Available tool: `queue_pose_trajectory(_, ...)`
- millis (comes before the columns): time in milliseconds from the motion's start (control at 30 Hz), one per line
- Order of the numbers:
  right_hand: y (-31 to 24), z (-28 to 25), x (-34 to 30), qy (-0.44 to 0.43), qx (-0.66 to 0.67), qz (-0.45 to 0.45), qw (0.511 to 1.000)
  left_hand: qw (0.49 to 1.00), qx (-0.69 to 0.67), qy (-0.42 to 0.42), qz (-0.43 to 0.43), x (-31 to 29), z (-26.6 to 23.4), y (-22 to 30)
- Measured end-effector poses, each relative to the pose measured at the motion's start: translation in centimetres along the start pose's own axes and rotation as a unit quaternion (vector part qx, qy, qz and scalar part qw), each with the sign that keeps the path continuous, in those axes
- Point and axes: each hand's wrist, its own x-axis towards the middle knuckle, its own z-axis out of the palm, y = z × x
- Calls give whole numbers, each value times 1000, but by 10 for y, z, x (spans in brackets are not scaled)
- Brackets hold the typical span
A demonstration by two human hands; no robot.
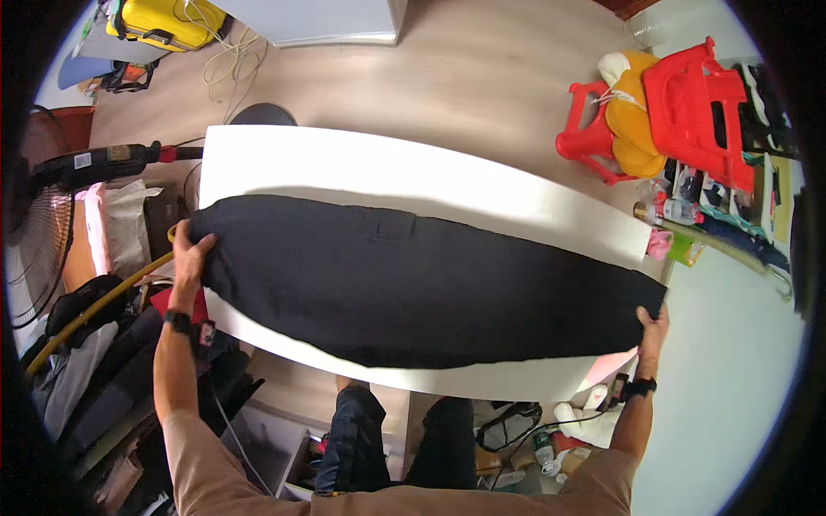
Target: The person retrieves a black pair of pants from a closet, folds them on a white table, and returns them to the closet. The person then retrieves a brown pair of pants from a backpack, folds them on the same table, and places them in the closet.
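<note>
A long black cloth (pixel 413 288) stretches lengthwise over the white table (pixel 292 159), with a small stitched or creased patch near its far edge. Its kind of garment or cover I cannot make out. My left hand (pixel 188 252) grips the left end, thumb on top and fingers partly hidden behind it. At the narrower right end, my right hand (pixel 652 331) pinches the near corner. Between the two hands the cloth looks spread fairly flat, its near edge bowing toward me.
Red plastic stools (pixel 697 112) with a yellow bundle (pixel 635 107) stand at the far right. A fan (pixel 39 232) and piled fabrics crowd the left side. Beyond the table lie a yellow case (pixel 172 21) and loose cables (pixel 231 64). Plastic bottles (pixel 675 211) sit by the right end.
</note>
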Motion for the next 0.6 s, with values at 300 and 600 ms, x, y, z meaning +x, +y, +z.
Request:
queue_pose_trajectory(300, 91, 15, 0, 31, -65, -15, 997, 936, 262, 195, 135, -20, 48, -42)
queue_pose_trajectory(600, 120, -9, 8, 90, 4, 39, 995, 915, 286, -19, 283, -127, 192, 74)
